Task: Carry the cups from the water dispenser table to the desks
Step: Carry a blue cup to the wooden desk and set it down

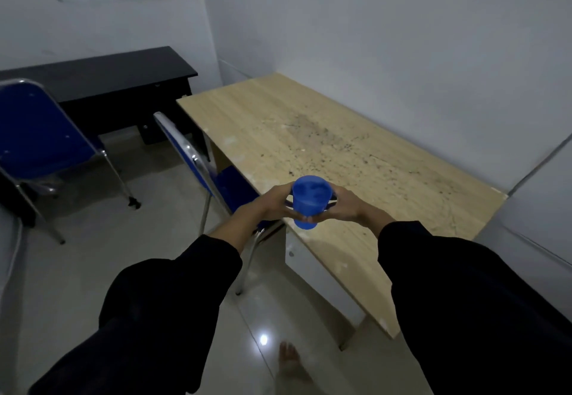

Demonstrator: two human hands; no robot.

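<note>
Both hands, left hand (pixel 272 206) and right hand (pixel 343 207), clasp a blue cup (pixel 309 201) from either side, upright above the near edge of a stained light wooden desk (pixel 325 134). A blue chair (pixel 198 159) is tucked at that desk's side; a black desk (pixel 102 76) and second blue chair (pixel 37 134) stand beyond.

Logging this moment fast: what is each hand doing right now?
Left hand: closed on the blue cup, from its left side.
Right hand: closed on the same cup, from its right side.
</note>
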